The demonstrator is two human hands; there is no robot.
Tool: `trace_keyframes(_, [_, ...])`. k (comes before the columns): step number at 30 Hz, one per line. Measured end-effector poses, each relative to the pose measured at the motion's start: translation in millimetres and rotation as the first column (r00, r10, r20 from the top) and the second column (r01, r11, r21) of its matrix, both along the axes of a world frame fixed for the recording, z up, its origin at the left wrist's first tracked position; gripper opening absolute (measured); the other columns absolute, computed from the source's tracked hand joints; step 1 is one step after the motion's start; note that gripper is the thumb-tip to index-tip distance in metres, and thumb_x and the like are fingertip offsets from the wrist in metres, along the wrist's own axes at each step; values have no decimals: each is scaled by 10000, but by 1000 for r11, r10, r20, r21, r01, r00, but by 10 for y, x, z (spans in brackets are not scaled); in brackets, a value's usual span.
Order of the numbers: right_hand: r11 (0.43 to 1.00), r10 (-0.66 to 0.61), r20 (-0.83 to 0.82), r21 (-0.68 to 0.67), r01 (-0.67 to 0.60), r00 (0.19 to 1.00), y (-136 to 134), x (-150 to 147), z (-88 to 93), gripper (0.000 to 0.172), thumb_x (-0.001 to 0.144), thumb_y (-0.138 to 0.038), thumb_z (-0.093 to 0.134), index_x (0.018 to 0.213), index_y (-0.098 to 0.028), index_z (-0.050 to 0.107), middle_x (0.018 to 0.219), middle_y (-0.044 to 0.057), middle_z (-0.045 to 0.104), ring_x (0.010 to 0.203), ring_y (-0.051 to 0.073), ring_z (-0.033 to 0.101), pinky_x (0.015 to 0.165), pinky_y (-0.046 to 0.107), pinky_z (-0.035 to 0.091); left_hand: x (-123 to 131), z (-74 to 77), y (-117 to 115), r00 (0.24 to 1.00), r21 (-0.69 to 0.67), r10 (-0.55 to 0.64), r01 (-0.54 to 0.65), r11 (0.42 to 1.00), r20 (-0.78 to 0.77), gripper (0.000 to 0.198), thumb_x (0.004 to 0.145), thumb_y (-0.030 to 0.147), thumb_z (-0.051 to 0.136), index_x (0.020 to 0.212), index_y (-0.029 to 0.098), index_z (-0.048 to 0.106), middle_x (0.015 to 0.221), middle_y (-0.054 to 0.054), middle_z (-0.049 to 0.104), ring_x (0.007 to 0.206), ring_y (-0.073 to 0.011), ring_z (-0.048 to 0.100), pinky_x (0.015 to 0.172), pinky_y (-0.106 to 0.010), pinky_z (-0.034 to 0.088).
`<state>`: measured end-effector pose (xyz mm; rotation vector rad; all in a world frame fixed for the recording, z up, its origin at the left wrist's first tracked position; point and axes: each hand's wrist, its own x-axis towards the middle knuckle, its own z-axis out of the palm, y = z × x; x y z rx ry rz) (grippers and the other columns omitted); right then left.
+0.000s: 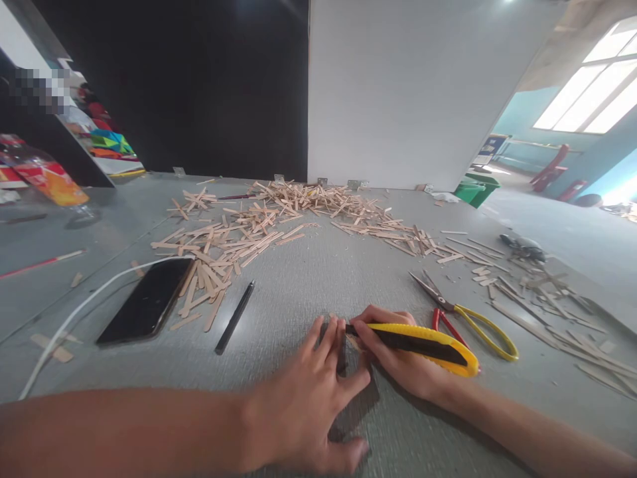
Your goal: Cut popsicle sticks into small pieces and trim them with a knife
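Observation:
My right hand (398,352) is closed around a yellow and black utility knife (428,344), its front end pointing left toward the fingertips of my left hand. My left hand (308,392) lies palm down on the grey table with its fingers stretched out and the fingertips pressed to the surface. A small piece of wood (354,341) shows between the two hands, partly hidden by fingers. Just right of my right hand are scissors (462,315) with yellow handles and a tool with red handles (448,324), partly covered by the knife.
Wooden craft sticks (318,199) lie heaped in an arc across the table. A black pen (235,317) and a phone (149,302) with a white cable (82,309) are at left. A bottle (50,176) stands far left, and wood strips (572,332) lie far right. Upright panels (398,93) rise behind.

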<state>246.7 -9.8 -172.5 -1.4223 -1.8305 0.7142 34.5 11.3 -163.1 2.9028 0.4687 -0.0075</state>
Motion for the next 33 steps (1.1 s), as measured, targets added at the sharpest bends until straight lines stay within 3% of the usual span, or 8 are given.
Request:
trace_keyframes(8, [1000,-8,1,-7,8,1000,-19,2,-38,358,1061,-458,502,824,-242,663,717,-36,661,647,146,581,734,344,409,-27,-32,3,1000,14,4,-4,1000,13,836,960,705,455,1516,81,445,1644,-315,267,1532,-525,182,1247,-664,161])
trace_keyframes(13, [1000,-4,-20,-2,4,1000,-10,-11,-43,376,1059,-484,493,847,-234,678,693,-27,656,614,148,569,662,318,426,-35,-52,8,1000,8,6,-6,1000,17,855,940,706,500,1536,98,426,1665,-278,261,1549,-496,179,1262,-637,149])
trace_keyframes(33, [1000,5,18,-16,-5,1000,-20,4,-13,363,1065,-471,487,854,-246,679,739,-21,686,664,163,608,763,352,420,-13,37,8,1000,-30,11,-12,999,-10,829,958,699,462,1515,85,457,1625,-346,241,1510,-538,135,1241,-669,188])
